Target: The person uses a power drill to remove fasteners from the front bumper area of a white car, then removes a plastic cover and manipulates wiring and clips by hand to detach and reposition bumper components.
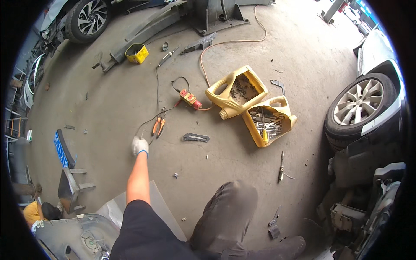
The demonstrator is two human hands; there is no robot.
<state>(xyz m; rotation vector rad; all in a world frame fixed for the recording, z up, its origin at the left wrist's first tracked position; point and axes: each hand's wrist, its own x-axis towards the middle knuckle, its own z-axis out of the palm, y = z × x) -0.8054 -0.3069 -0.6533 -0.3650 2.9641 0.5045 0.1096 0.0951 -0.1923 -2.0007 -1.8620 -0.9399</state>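
Note:
My left hand (139, 146), in a whitish work glove, reaches down over the floor left of centre. Its fingers look closed around a thin black cable (146, 122), though the glove hides part of the grip. Just beyond the glove lie pliers with orange handles (158, 126). The cable runs up past them toward a red and yellow socket block (190, 99). Farther off, a slim pen-shaped tool (168, 57) rests on the floor at the end of a black cord. A dark, slotted flat part (196, 138) lies to the right of the hand. My right hand is out of view.
Two cut-open yellow jugs (221, 93) (251, 130) hold small fasteners and hand tools. A yellow tub (137, 53) stands by a metal lift arm (145, 28). Cars with wheels (359, 102) flank both sides. A small stool (69, 190) and a person (34, 213) are at left.

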